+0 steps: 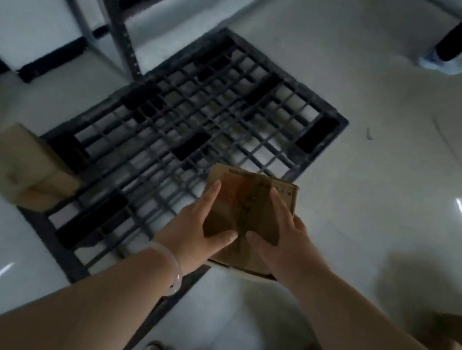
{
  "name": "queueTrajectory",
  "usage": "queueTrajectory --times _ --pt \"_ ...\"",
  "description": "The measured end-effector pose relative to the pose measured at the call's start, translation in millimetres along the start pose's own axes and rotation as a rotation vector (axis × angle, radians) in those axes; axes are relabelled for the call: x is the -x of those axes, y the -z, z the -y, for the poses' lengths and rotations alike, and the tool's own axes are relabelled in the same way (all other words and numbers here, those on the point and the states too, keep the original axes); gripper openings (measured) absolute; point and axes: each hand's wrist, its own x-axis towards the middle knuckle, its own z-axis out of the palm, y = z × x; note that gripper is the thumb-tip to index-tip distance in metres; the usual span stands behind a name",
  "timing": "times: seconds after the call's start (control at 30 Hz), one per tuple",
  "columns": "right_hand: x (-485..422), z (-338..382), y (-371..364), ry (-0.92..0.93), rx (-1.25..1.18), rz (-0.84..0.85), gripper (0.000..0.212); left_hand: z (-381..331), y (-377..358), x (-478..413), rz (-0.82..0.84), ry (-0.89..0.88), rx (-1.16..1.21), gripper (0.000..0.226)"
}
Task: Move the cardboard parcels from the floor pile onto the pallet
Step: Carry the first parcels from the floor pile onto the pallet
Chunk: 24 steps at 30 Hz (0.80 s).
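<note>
While both hands, left hand (pixel 203 225) and right hand (pixel 283 238), clamp the cardboard parcel (pixel 249 205) in a two-sided grip above the pallet's (pixel 191 113) near corner, lower it flat, forward of the grip, onto the grid, not overhanging the edge.

Parcel (pixel 249 205) in both hands over pallet (pixel 191 113)

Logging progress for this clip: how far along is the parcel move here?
Early. One parcel already lies on the pallet at its left edge; the rest of the grid is bare. In hand: both hands, left and right, hold a second parcel over the pallet's near corner, not yet set down. Left: parcels on the floor at lower right, partly out of frame.
</note>
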Motion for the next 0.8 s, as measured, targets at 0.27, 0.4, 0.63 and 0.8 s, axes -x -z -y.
queueTrajectory --times 0.27,0.4,0.63,0.8 --pt "-39 123 -88 0.114 0.138 0.192 0.086 110 91 28 -0.101 0.205 0.155 0.095" --pt "-52 173 -119 0.207 0.261 0.308 0.089 156 112 46 -0.217 0.269 0.304 0.093" --pt "-77 211 -187 0.35 0.268 0.445 0.089 220 123 64 -0.376 0.385 0.41 0.093" --pt "-107 217 -233 0.351 0.284 0.549 0.09 262 116 53 -0.431 0.474 0.495 0.097"
